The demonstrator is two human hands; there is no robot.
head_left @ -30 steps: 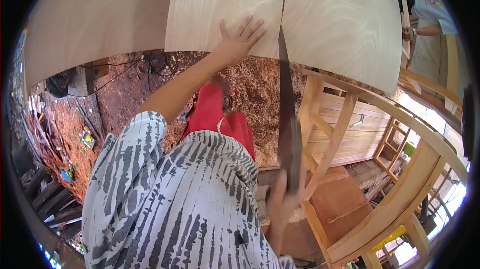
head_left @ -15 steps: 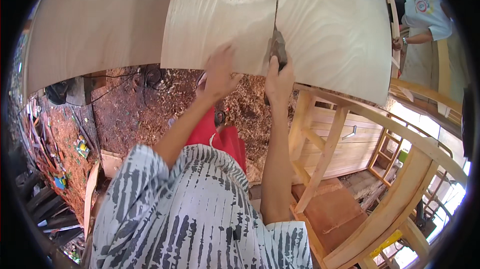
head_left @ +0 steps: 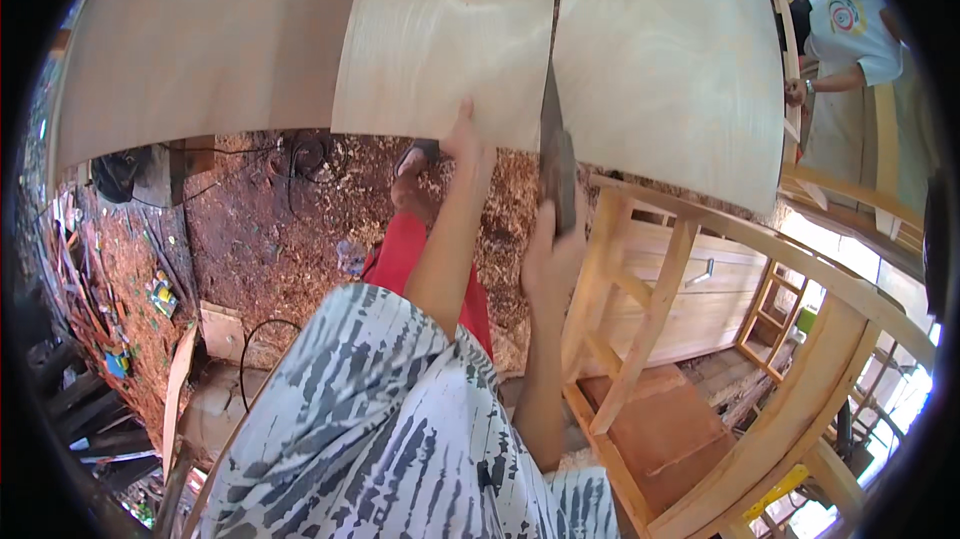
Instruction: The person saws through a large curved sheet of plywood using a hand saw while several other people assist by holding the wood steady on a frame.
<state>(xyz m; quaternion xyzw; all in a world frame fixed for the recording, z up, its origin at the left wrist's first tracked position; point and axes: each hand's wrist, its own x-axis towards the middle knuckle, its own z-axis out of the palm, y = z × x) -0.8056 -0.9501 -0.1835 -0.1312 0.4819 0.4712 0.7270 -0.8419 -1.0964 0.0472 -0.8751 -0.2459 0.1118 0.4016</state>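
My left hand (head_left: 467, 134) holds the near edge of a pale plywood sheet (head_left: 440, 39), thumb on top, other fingers largely hidden. Just right of it, my right hand (head_left: 550, 249) is closed on a handsaw (head_left: 563, 169), slightly blurred. The saw's dark blade sits in a long narrow cut dividing this sheet from the plywood piece on the right (head_left: 670, 59). A darker-looking panel (head_left: 200, 39) lies to the left. Below the sheets are my red shorts and one sandalled foot on ground covered with shavings.
A co-worker (head_left: 845, 34) grips wooden pieces at the upper right. A timber frame (head_left: 680, 269) with slatted boards stands at my right. Black cables (head_left: 300, 154) lie below the left panel's edge. Scrap wood (head_left: 80, 319) and shavings pile at the far left.
My left hand was flat on the sheet, then lifted, and is now at its edge. My right hand pushed the saw forward, then drew it partway back toward me.
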